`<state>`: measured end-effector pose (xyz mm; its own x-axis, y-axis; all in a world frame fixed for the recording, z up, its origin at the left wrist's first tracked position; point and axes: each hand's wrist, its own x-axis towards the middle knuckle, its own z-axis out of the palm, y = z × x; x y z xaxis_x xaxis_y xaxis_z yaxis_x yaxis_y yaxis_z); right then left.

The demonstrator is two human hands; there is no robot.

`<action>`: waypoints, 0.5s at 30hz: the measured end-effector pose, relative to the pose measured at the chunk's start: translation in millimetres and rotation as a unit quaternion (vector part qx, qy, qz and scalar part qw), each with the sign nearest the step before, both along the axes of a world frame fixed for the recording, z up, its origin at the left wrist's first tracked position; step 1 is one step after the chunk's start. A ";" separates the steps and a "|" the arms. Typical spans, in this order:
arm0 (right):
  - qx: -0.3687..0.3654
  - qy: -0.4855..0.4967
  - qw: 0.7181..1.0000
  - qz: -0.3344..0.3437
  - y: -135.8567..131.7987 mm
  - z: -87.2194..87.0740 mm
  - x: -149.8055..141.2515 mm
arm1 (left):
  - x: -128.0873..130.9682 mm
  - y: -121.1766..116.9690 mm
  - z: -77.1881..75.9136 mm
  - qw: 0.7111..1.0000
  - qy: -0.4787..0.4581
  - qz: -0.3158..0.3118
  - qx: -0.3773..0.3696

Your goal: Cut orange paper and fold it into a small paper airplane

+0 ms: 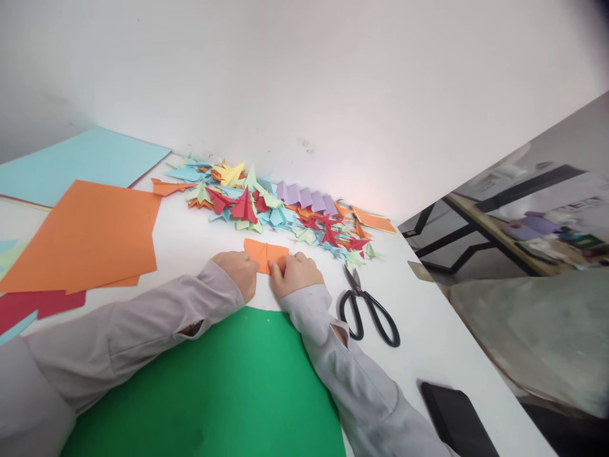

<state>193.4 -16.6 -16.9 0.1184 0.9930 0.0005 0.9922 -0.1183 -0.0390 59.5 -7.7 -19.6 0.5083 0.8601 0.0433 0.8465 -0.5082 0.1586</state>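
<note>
A small folded orange paper (265,252) lies on the white table (428,330), with a crease down its middle. My left hand (238,271) presses on its near left corner. My right hand (295,273) presses its near right edge, fingers curled onto the paper. Both arms wear grey sleeves. Just beyond the paper, a pile of folded paper figures (266,206) in red, blue, green, yellow and purple runs along the wall.
Black scissors (368,308) lie shut to the right of my right hand. A large green sheet (228,393) lies under my forearms. Orange (90,235), light blue (80,162) and red sheets (33,304) are stacked at left. A black flat object (457,422) sits near the table's right edge.
</note>
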 end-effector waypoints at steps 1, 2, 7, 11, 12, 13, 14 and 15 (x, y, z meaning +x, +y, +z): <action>0.001 -0.002 1.000 0.000 -0.4 0.3 -0.3 | -0.2 -0.6 0.2 1.000 0.002 -0.008 0.002; 0.002 -0.004 1.000 0.000 -0.8 0.6 -0.5 | -0.3 -1.0 0.4 1.000 0.003 -0.010 0.002; 0.006 -0.005 1.000 0.005 -2.6 2.1 -0.7 | -3.2 1.1 0.6 0.998 -0.039 0.038 0.008; 0.009 0.000 1.000 0.003 -2.7 2.2 -0.3 | -6.1 0.7 0.4 0.993 -0.056 0.027 0.102; 0.010 0.000 1.000 0.003 -2.7 2.2 -0.3 | -5.8 -1.0 -0.2 0.990 -0.050 -0.001 0.134; 0.011 -0.001 1.000 0.002 -2.8 2.2 -0.4 | -4.9 -3.3 -1.1 0.985 -0.044 -0.034 0.165; 0.011 -0.002 1.000 0.001 -2.8 2.4 -0.6 | -3.5 -6.1 -2.3 0.979 -0.044 -0.063 0.191; 0.010 -0.003 1.000 0.000 -2.9 2.6 -0.8 | -1.7 -9.1 -3.8 0.974 -0.042 -0.084 0.207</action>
